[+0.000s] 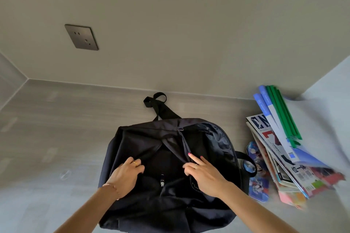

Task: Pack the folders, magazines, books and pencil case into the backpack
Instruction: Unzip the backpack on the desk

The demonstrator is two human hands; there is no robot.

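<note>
Gripping the near-left edge of the opening of the backpack [151, 157]: left hand [126, 176], fingers curled shut on dark fabric, gold ring on one finger, thin bracelet at the wrist. Pinching the near-right edge of the same opening: right hand [203, 172], thumb and lower fingers closed on the fabric, forefinger lying straight along the zip line, ring on one finger, nails painted pink. Lying flat on the pale grey floor [47, 138], near its far edge and about midway along it: backpack, black, main compartment standing open between both hands, zip pull [162, 180] hanging at the near middle, strap loop [155, 100] reaching the base of the far wall. Sitting just right of the backpack, half under its side handle: pencil case [258, 187], blue, printed with cartoon figures. Leaning in a slanted stack towards the floor's far-right corner: magazines [284, 159], books partly hidden beneath them, blue folders [265, 104] and green folders [282, 113] on top. Sitting on the far wall, upper left: dark socket plate [81, 37].
</note>
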